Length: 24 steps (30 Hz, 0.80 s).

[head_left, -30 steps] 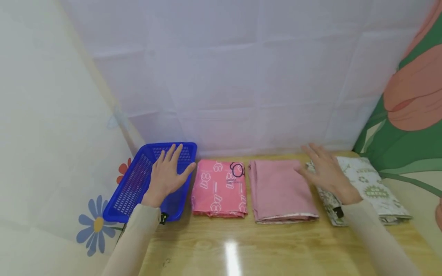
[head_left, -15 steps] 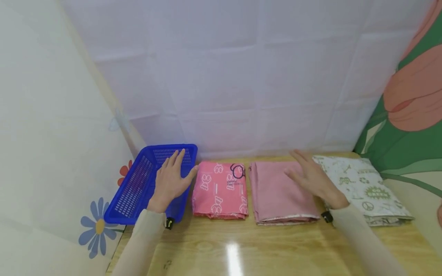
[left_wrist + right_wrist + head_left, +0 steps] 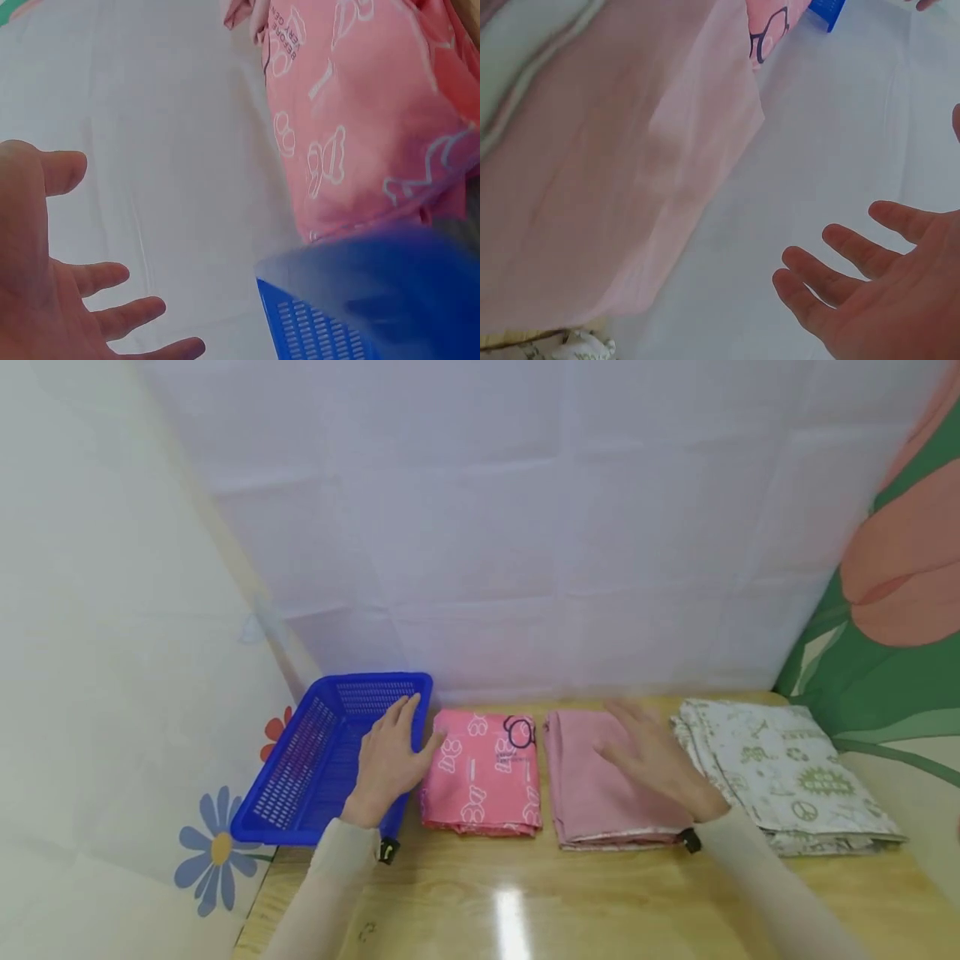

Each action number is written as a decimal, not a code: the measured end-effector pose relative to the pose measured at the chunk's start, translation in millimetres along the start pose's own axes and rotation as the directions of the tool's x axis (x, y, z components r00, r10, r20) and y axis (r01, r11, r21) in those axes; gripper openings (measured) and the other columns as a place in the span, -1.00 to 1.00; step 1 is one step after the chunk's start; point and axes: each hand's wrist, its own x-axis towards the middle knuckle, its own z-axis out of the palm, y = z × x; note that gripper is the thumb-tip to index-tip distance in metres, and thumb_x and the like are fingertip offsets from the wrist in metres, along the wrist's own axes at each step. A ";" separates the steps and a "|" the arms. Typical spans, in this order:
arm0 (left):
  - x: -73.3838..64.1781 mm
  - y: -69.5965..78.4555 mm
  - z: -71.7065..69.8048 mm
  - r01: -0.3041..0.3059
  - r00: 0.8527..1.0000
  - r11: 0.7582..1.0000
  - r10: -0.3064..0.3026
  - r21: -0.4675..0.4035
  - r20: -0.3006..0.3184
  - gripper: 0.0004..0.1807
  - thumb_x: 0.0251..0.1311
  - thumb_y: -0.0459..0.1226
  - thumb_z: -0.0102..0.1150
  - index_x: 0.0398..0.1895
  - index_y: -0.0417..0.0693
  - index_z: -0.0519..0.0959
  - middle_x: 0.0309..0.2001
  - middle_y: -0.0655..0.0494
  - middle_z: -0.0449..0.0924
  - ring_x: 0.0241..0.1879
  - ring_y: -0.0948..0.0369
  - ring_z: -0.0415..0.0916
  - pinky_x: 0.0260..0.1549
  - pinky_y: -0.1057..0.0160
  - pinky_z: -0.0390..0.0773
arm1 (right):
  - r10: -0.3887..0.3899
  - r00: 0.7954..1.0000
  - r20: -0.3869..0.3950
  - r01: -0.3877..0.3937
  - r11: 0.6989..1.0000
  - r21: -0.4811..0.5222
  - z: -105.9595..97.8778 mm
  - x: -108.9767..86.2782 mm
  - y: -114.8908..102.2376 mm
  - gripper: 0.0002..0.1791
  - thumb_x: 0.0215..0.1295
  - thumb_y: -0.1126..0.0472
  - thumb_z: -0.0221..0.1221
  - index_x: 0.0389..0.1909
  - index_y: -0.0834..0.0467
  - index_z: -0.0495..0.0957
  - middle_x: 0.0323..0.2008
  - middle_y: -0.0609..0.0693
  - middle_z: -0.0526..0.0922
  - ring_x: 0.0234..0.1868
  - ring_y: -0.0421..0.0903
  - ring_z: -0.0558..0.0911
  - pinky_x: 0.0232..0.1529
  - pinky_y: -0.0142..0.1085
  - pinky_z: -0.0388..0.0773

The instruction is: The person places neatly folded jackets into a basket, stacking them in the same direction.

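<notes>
Three folded cloths lie in a row. The bright pink one (image 3: 480, 785) has white outline prints and sits just right of the basket. A plain dusty-pink folded cloth (image 3: 585, 777) is in the middle, and a white one with green prints (image 3: 787, 768) lies at the right. My left hand (image 3: 390, 768) hovers with fingers spread over the right side of the blue basket (image 3: 300, 835), its thumb overlapping the bright pink cloth's left edge. Above the right part of the dusty-pink cloth is my right hand (image 3: 660, 768), fingers extended. Both hands hold nothing; the right wrist view shows that palm bare.
The blue plastic basket with slotted walls stands at the left end of the wooden table (image 3: 450, 893). A white sheet (image 3: 480, 568) hangs right behind the row. Flower-printed panels (image 3: 907, 585) border the sides.
Both hands have moved inward: the left one rightward toward the bright pink cloth, the right one leftward from the white-green cloth to over the dusty-pink one. The cloths stay put.
</notes>
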 end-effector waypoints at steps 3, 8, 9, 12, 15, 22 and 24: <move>-3.1 5.8 5.2 -0.006 1.000 1.000 0.007 -0.020 0.015 -0.10 0.40 0.22 0.18 0.65 -0.05 0.27 0.60 -0.22 0.29 0.44 -0.36 0.38 0.29 -0.51 0.41 | 0.005 1.000 0.018 -0.004 1.000 -0.020 6.3 -2.2 -3.3 -0.15 0.55 -0.14 0.19 0.68 0.14 0.16 0.66 0.24 0.20 0.62 0.33 0.23 0.55 0.40 0.14; -5.9 13.7 12.4 0.006 1.000 0.999 -0.005 -0.041 0.022 -0.10 0.39 0.20 0.22 0.66 -0.02 0.26 0.59 -0.19 0.30 0.44 -0.33 0.40 0.31 -0.46 0.42 | 0.001 0.997 0.072 0.001 1.000 -0.028 12.7 2.6 -13.2 -0.14 0.57 -0.21 0.14 0.70 0.10 0.12 0.67 0.24 0.15 0.65 0.30 0.19 0.58 0.36 0.10; -6.4 14.5 13.6 0.009 1.000 0.999 -0.008 -0.042 0.023 -0.10 0.39 0.20 0.21 0.66 -0.02 0.26 0.59 -0.18 0.30 0.44 -0.32 0.40 0.32 -0.46 0.42 | 0.001 0.997 0.081 0.001 1.000 -0.024 14.0 3.9 -15.0 -0.13 0.58 -0.23 0.13 0.70 0.09 0.11 0.68 0.23 0.15 0.65 0.29 0.18 0.59 0.35 0.09; -6.9 17.1 17.3 0.012 0.999 0.999 -0.010 -0.046 0.040 -0.09 0.41 0.21 0.19 0.67 0.00 0.23 0.61 -0.15 0.28 0.47 -0.31 0.37 0.34 -0.46 0.40 | -0.007 0.996 0.092 0.007 1.000 0.000 17.1 6.8 -19.5 -0.10 0.58 -0.27 0.10 0.71 0.10 0.08 0.68 0.23 0.12 0.66 0.29 0.15 0.61 0.33 0.07; -7.5 20.0 19.7 0.015 0.998 0.998 -0.011 -0.064 0.058 -0.07 0.41 0.23 0.18 0.69 0.00 0.20 0.64 -0.11 0.23 0.49 -0.30 0.34 0.36 -0.46 0.38 | 0.009 0.996 0.088 -0.014 0.998 0.054 21.7 6.4 -22.5 -0.08 0.57 -0.31 0.09 0.72 0.08 0.06 0.69 0.22 0.11 0.67 0.27 0.14 0.61 0.31 0.07; -10.7 25.1 25.8 0.024 0.997 0.995 -0.018 -0.092 0.069 -0.05 0.39 0.26 0.18 0.69 0.02 0.21 0.65 -0.09 0.22 0.50 -0.31 0.34 0.37 -0.47 0.36 | 0.037 0.997 0.074 -0.051 0.979 0.196 35.5 1.9 -30.2 -0.10 0.57 -0.26 0.13 0.70 0.12 0.09 0.67 0.21 0.15 0.65 0.28 0.19 0.57 0.36 0.12; -12.2 26.1 27.8 0.015 0.998 0.996 -0.008 -0.092 0.068 -0.05 0.39 0.27 0.18 0.68 0.00 0.22 0.64 -0.11 0.25 0.47 -0.32 0.36 0.34 -0.47 0.39 | 0.020 0.998 0.060 -0.032 0.976 0.214 40.0 2.6 -32.9 -0.13 0.57 -0.22 0.16 0.68 0.12 0.13 0.66 0.20 0.18 0.64 0.27 0.21 0.56 0.38 0.13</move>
